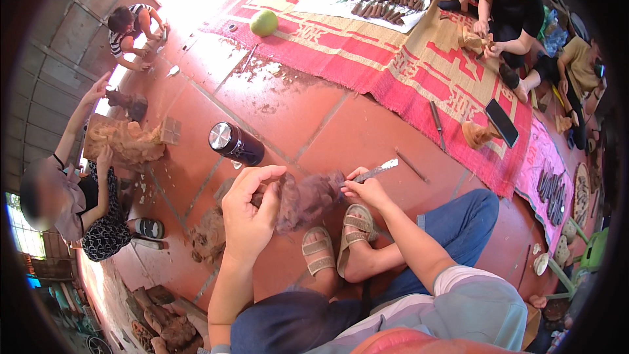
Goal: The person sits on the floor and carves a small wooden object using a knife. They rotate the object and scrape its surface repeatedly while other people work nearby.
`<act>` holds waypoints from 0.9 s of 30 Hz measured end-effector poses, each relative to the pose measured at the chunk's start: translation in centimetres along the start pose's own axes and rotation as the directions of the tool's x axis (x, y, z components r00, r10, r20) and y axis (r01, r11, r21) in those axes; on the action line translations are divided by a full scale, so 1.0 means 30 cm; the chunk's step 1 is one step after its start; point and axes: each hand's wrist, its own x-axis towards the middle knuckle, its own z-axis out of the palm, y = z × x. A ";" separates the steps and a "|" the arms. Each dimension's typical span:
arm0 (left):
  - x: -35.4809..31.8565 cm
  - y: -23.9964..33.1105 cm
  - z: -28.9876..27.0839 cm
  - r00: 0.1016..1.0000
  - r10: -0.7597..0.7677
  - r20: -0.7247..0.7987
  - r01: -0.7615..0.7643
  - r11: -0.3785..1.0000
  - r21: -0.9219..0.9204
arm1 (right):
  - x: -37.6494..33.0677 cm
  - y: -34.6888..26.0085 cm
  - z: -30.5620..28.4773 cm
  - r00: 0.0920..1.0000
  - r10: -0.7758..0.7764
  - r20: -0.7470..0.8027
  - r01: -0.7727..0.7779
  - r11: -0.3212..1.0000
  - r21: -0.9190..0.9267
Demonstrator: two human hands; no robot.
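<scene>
A knobbly brown carved figure [313,200], apparently wooden, lies just in front of my feet. My left hand [249,208] is closed at its left end, fingers and thumb curled round the brown part there. At the figure's right end, my right hand [367,189] pinches a thin flat greyish strip [381,170], its pale, ragged far end pointing up and right. Whether this strip is a blade or an abrasive piece I cannot make out. Its near end is close to or touching the figure. A thin brown rod [411,165] lies on the tiles beyond my right hand.
A dark flask [237,144] with a silver lid stands ahead-left. Another rough carving [208,235] lies left of my left hand. A phone [502,124] leans on a wooden piece on the red mat [367,69], near a green fruit [264,23]. Several people sit around, some handling carvings.
</scene>
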 end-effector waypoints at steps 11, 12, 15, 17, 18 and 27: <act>0.010 -0.017 0.000 0.998 0.065 -0.013 -0.065 0.998 0.019 | 0.013 0.009 -0.002 0.999 -0.034 0.012 0.034 0.999 -0.006; 0.008 -0.012 0.001 0.999 0.050 -0.010 -0.050 0.999 0.009 | 0.013 0.011 -0.002 1.000 -0.028 0.012 0.028 1.000 0.001; 0.006 -0.006 0.001 0.999 0.039 -0.006 -0.039 0.999 0.002 | 0.013 0.010 0.001 1.000 -0.011 -0.003 0.011 1.000 0.011; 0.006 -0.008 0.001 0.999 0.050 -0.009 -0.050 0.999 0.003 | 0.013 0.012 0.001 1.000 -0.005 -0.015 0.005 1.000 0.014; 0.007 -0.009 0.001 0.998 0.058 -0.012 -0.058 0.998 0.002 | 0.014 0.014 0.002 1.000 -0.005 -0.021 0.005 1.000 0.015; 0.005 -0.018 0.002 0.999 0.046 -0.016 -0.047 0.998 -0.036 | 0.016 0.010 0.009 0.998 -0.030 -0.046 0.031 0.999 0.015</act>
